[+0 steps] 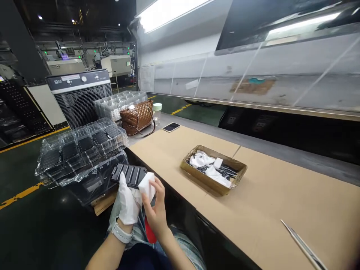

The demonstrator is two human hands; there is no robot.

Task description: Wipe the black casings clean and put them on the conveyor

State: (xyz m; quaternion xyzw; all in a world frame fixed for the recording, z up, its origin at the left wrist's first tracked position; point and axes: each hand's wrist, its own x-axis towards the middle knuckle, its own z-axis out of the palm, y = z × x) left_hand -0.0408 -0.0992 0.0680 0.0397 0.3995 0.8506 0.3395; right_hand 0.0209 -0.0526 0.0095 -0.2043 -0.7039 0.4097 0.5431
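My left hand (128,204), in a white glove, grips a black ribbed rectangular part (131,175) and holds it tilted over my lap. Bare-skinned, my right hand (155,206) pinches a white sponge block (146,186) at the right end of that part. The sponge appears to touch the part's edge. Left of my hands, a clear plastic tray (120,139) holds several similar black parts (86,143). On the tan tabletop to the right stands a shallow cardboard box (194,176) with white cloths (215,176), a white block and dark slender items inside.
A phone (171,127), a brown quilted handbag (137,117) and a jar with a pale green lid (157,112) sit at the table's far end. Thin metal tools (302,243) lie at the near right. A grey air cooler (81,95) stands behind the trays.
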